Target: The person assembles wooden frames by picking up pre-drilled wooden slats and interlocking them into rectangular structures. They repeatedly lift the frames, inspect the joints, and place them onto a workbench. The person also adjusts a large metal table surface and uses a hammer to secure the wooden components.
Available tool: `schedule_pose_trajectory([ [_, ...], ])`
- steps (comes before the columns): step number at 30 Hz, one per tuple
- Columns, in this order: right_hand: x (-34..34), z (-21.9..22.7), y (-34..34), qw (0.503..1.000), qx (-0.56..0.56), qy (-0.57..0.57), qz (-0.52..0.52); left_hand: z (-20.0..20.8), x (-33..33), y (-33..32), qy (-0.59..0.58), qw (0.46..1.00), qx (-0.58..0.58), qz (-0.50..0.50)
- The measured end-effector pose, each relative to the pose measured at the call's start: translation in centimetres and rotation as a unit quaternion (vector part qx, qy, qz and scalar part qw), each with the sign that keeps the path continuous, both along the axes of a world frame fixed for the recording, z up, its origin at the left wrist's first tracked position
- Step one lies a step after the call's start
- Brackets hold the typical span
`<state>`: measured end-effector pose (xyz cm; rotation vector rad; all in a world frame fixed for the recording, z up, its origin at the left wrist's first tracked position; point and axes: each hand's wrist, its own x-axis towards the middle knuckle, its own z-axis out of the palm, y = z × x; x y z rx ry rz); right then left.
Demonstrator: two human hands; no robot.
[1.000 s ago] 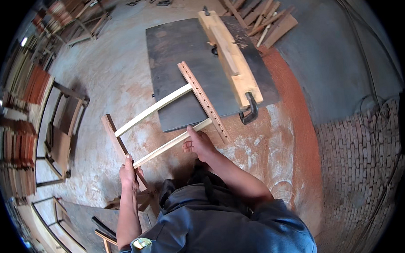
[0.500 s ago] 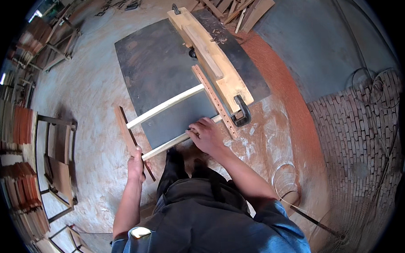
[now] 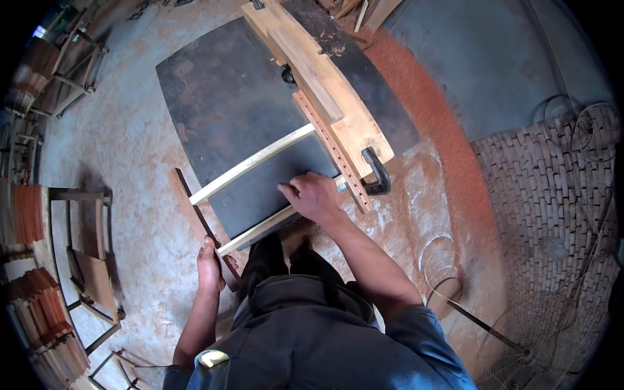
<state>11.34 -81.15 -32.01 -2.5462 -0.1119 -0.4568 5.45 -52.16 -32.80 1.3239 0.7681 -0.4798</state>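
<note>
A wooden frame spans the near side of the dark worktable. Two pale rails, the far rail (image 3: 252, 163) and the near rail (image 3: 258, 230), join a reddish-brown board (image 3: 186, 205) on the left to a reddish strip with a row of holes (image 3: 330, 150) on the right. My left hand (image 3: 208, 266) grips the left board close to the near rail's end. Over the near rail lies my right hand (image 3: 315, 197), its fingers curled; their undersides are hidden. The strip with holes lies alongside a pale plank (image 3: 343, 91), and I cannot tell whether they touch.
Black clamps hold the plank at its near end (image 3: 376, 171) and far end (image 3: 256, 0) on the dark worktable (image 3: 219, 95). Stacked boards (image 3: 27, 213) and metal racks (image 3: 85, 192) stand left. A fan (image 3: 520, 356) is at lower right, beside a brick-patterned area (image 3: 531, 180).
The frame's left board has shifted slightly left and toward me, with my left hand on it. My right hand's fingers have moved a little along the near rail. The whole view has shifted.
</note>
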Motion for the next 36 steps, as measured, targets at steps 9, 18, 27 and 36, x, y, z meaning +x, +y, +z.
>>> schedule_pose_trajectory([
  [9, 2.7, -0.2, 0.4, 0.999, 0.003, -0.02, -0.026, 0.3, 2.7, -0.2, 0.018, 0.999, 0.029, 0.016],
  [18, 7.2, -0.4, 1.1, 1.0, 0.015, -0.02, -0.019, 1.4, 7.6, -0.2, 0.039, 0.997, 0.061, 0.019],
  [27, 11.4, -0.9, 1.7, 0.999, 0.028, -0.045, -0.014, 1.8, 11.7, 0.1, 0.032, 0.997, 0.067, 0.027],
  [36, 15.9, -1.5, 2.6, 0.998, 0.047, -0.042, -0.017, 1.1, 16.2, 1.3, 0.022, 0.996, 0.082, 0.02],
])
